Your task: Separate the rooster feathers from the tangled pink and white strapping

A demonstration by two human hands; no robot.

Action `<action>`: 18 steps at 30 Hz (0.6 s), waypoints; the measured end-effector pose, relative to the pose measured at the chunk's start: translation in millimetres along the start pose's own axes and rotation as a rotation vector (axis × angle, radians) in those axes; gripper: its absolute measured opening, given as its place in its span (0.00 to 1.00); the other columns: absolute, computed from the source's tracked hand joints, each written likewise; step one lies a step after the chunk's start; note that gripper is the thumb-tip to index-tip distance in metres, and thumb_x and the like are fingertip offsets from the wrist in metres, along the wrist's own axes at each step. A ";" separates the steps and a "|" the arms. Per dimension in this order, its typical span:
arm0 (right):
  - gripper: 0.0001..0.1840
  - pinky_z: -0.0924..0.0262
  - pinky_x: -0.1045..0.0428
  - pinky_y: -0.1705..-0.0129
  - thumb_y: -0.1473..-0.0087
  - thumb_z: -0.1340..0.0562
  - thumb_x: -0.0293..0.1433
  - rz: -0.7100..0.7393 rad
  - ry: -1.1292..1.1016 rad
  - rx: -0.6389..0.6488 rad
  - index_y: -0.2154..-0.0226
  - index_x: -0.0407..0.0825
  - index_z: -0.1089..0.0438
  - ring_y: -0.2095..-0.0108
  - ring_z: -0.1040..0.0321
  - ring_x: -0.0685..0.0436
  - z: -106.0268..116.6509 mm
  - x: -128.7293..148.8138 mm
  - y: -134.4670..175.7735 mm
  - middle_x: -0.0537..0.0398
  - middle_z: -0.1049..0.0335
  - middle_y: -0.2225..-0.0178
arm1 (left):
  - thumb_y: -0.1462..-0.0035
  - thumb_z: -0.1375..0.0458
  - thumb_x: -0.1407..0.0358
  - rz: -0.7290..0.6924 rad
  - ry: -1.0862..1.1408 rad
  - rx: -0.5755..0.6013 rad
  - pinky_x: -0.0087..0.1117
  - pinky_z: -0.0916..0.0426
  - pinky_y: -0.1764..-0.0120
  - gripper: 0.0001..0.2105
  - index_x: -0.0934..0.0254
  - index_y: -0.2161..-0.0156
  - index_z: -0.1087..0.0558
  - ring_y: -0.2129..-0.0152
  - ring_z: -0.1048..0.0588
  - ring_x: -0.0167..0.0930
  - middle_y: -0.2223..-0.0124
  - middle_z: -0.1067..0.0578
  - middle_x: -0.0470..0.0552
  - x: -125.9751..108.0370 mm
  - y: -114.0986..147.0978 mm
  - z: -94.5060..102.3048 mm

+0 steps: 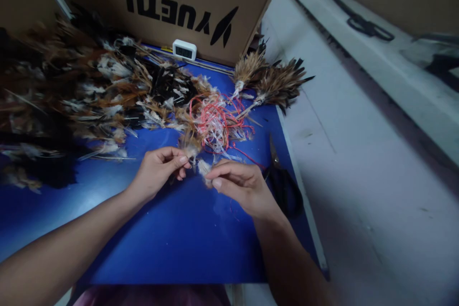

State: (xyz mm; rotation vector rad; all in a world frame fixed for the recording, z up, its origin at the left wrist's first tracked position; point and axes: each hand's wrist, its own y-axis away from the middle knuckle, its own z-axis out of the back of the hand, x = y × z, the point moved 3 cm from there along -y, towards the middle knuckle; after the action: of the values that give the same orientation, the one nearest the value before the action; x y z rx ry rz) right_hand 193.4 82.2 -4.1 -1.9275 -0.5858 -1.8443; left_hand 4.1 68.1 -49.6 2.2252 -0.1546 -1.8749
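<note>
One brown tuft (pixel 189 143), downy, is being pinched by the left hand (pixel 161 167) above the smooth blue bench (pixel 172 244). One pale tuft (pixel 204 169), fluffy, is being held between thumb and fingers of the right hand (pixel 245 184), just beside the first. String (pixel 214 115), red and clear, tangled, is being borne by the bench beyond both hands; scissors (pixel 278 176), black-handled, pointed, are being borne near the right.

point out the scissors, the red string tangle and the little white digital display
Scissors (pixel 277 173): head view, on the black handles, close to the blades.
Red string tangle (pixel 215 114): head view, near the middle of the tangled strands.
White digital display (pixel 184 51): head view, on its dark screen.
</note>
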 end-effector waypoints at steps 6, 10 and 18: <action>0.09 0.32 0.50 0.62 0.53 0.33 0.26 -0.013 0.007 -0.167 0.66 0.54 0.22 0.67 0.26 0.47 -1.4 -6.6 -0.6 0.57 0.23 0.68 | 0.50 0.37 0.61 -0.018 -0.147 -0.028 0.22 0.38 0.82 0.09 0.67 0.74 0.25 0.85 0.30 0.24 0.82 0.27 0.47 0.1 2.1 1.1; 0.07 0.32 0.51 0.63 0.53 0.32 0.28 0.023 0.083 -0.284 0.68 0.53 0.22 0.69 0.26 0.47 -3.0 -8.3 -0.1 0.57 0.22 0.69 | 0.49 0.39 0.62 -0.026 -0.254 -0.049 0.21 0.39 0.82 0.08 0.66 0.73 0.25 0.85 0.30 0.23 0.81 0.26 0.45 -2.8 4.5 0.4; 0.04 0.36 0.56 0.68 0.47 0.36 0.27 0.163 0.205 -0.321 0.68 0.52 0.25 0.68 0.32 0.52 -3.6 -1.6 -1.8 0.58 0.30 0.68 | 0.47 0.40 0.61 -0.066 -0.350 -0.051 0.21 0.38 0.81 0.09 0.65 0.72 0.25 0.84 0.30 0.24 0.80 0.25 0.45 -0.8 4.3 0.3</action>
State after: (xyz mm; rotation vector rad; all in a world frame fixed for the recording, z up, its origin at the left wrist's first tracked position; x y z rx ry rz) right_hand 189.3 81.7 -5.6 -1.8768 -0.0665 -2.0925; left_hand 3.9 64.1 -47.9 1.8729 -0.0905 -2.2637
